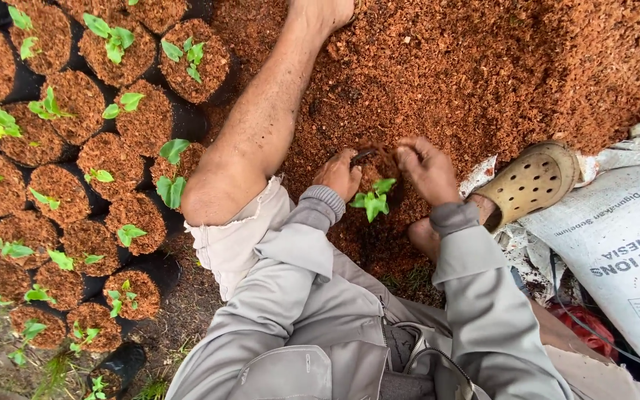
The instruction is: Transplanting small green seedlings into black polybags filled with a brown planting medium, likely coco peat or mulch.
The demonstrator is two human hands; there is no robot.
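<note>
My left hand (338, 174) and my right hand (427, 169) are close together over a small black bag of reddish-brown coco fibre (379, 159). Both grip the bag's sides, fingers pressed into the fibre. A small green seedling (373, 198) stands between my wrists, its leaves just below the hands. The bag itself is mostly hidden by hands and fibre. Grey jacket sleeves cover both forearms.
A big heap of the same brown fibre (483, 67) fills the top and right. Several filled black bags with seedlings (90, 155) stand in rows at left. My bare left leg (261, 118) stretches across the heap. A perforated tan clog (531, 181) and a white sack (616, 244) lie at right.
</note>
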